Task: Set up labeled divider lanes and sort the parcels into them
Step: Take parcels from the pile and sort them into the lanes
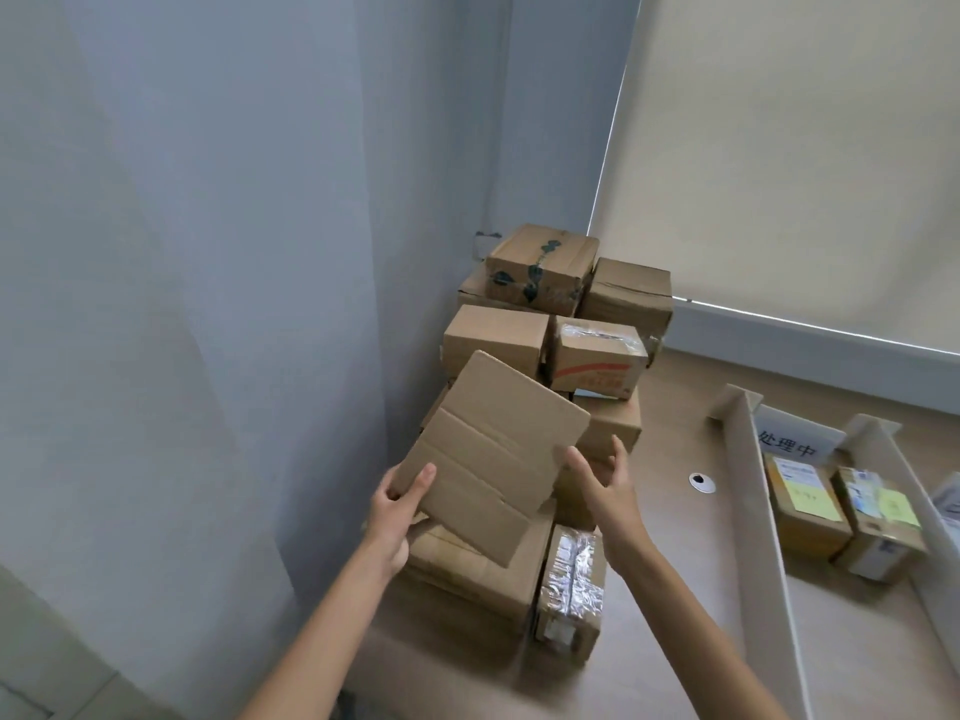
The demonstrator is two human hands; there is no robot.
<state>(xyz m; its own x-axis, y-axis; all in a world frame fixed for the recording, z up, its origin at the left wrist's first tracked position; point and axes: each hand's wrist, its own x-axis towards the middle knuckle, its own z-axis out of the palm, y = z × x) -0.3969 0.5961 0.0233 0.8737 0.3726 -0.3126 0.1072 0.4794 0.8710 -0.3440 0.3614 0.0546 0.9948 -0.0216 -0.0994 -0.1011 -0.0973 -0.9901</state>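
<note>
Sheet: a flat, creased sheet of brown card is hanging tilted in the air over the near end of the pile, by the bench's left edge.
Left hand: the left hand is pinching the sheet's near-left corner, thumb lying on top and fingers tucked underneath.
Right hand: the right hand is spreading wide, fingers straight, right at the sheet's right edge and holding nothing; whether the thumb is touching card, I cannot tell.
Handling: it is looking light and fairly stiff, but those fold lines across it are likely weak spots, so it is probably going to flex or hinge there if held by one corner alone.
Where to hold: two opposite edges, away from the creases, is looking like the safest grip; the dry card should not be slipping.
Parcels: brown parcels are sitting stacked in the bench's far-left corner against the wall, running forward along the left edge; they are looking bulkier and heavier than the sheet.
Lanes: towards the bench's right edge, upright dividers are forming lanes, with a label standing at the far end and two sorted boxes lying inside.
</note>
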